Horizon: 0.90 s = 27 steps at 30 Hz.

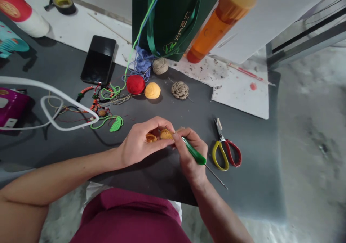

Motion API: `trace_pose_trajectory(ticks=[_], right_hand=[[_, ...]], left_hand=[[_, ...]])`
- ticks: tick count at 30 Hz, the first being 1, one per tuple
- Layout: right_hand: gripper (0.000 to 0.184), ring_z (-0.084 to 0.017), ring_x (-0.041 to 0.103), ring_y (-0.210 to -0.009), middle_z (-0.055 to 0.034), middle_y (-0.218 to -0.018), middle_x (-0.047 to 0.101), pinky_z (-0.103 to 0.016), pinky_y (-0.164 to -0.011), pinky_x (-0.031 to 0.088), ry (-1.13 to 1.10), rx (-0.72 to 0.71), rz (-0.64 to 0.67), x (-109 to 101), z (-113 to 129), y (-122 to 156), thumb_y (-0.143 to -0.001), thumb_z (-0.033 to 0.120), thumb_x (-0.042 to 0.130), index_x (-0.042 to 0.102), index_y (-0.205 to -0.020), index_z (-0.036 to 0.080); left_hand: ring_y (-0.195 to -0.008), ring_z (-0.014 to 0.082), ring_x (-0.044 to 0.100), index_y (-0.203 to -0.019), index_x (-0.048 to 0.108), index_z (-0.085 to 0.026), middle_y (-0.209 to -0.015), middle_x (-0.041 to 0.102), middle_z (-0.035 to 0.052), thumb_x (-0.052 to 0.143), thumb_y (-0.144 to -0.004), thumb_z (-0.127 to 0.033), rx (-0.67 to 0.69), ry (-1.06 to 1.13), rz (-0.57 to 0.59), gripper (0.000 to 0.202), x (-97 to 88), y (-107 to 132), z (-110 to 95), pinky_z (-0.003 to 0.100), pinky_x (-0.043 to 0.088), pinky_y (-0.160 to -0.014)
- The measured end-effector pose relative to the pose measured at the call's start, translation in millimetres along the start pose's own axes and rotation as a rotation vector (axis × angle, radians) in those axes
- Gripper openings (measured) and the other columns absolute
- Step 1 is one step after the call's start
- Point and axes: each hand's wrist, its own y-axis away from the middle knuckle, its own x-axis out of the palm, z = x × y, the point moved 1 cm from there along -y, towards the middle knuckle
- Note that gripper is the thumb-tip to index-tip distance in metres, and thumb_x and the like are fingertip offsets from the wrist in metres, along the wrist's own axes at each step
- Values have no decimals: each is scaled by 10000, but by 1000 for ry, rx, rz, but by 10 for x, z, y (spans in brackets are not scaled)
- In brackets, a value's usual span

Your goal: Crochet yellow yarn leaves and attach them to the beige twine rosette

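My left hand [140, 140] is curled around a small orange-brown piece [167, 134] with a rough surface, pinched at the fingertips. Another bit of the same colour [151, 138] shows inside that palm; whether the two are joined is hidden. In my right hand [191, 151] is a green-handled crochet hook [194, 151], gripped like a pen. Its thin metal end points back toward my wrist, while the working tip is hidden at the orange-brown piece. Both hands meet at the fingertips, just above the dark grey table [254, 178].
Scissors [222, 142] lie right of my hands. Beyond are red [135, 84], yellow [152, 90] and beige yarn balls [160, 66], and a crocheted rosette [180, 90]. A green leaf [116, 124], beaded cords [95, 97], a phone [98, 60] and white cable [72, 95] lie left.
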Motion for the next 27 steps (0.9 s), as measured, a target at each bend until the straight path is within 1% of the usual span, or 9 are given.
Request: trace_pose_trajectory(ticks=[2,4,7,10,16,18,21,24,27], right_hand=[[298,-117,528,-528,27,-558,592,-257,-531,446,-27,-5,18,8,1,0,-848,389,706,599,-625,223],[297,-115,541,-530,27,-557,599,-258,-545,461,-51,4,24,11,-2,-1,-856,382,703,603,-628,220],[301,-108,543,-523,30,-555,605,-251,-544,461,-81,22,12,7,-10,-3,-854,372,713,598,-622,219],[315,-107,537,-518,27,-560,614,-250,-533,455,-103,35,0,-7,-23,-4,-861,388,715,591,-626,219],[333,-105,519,-518,32,-562,605,-253,-532,443,-112,51,-2,-22,-35,-8,-866,428,716,582,-644,219],[341,-106,519,-518,34,-557,595,-254,-532,446,-104,41,2,-24,-26,-11,-867,433,714,574,-639,222],[340,-106,525,-523,33,-557,591,-256,-542,453,-88,35,0,-29,-12,-13,-869,423,710,570,-632,223],[328,-105,521,-519,35,-549,586,-255,-545,454,-85,45,-17,-32,-13,-11,-865,402,713,574,-629,221],[308,-106,529,-520,35,-547,589,-251,-542,455,-96,45,-26,-23,-22,-6,-850,376,718,581,-623,219]], left_hand=[[-756,129,651,-908,664,-201,-871,707,19,703,-893,-333,7,-6,-12,138,0,-9,-13,246,509,-708],[-731,125,645,-872,664,-197,-851,706,18,686,-902,-311,1,-22,-20,120,0,-15,-20,239,505,-685],[-643,95,598,-878,644,-190,-819,681,3,675,-911,-313,-35,-1,-18,131,1,-28,-20,221,485,-622],[-589,76,564,-886,606,-181,-780,644,-15,669,-913,-311,-104,83,1,147,4,-49,-16,210,469,-579],[-581,74,551,-881,571,-179,-770,615,-21,695,-882,-331,-165,153,12,196,15,-76,-28,215,470,-569],[-599,85,555,-915,581,-182,-767,615,-19,681,-879,-313,-162,137,13,169,17,-67,-32,226,480,-585],[-645,99,557,-957,611,-185,-786,622,-12,676,-838,-237,-112,52,17,145,12,-42,-43,239,476,-623],[-632,95,516,-989,626,-187,-772,607,-23,694,-775,-174,-60,-24,40,225,8,-20,-58,235,430,-599],[-591,86,489,-1014,627,-192,-779,610,-28,752,-759,-223,-40,-40,33,286,8,-13,-65,232,400,-557]])
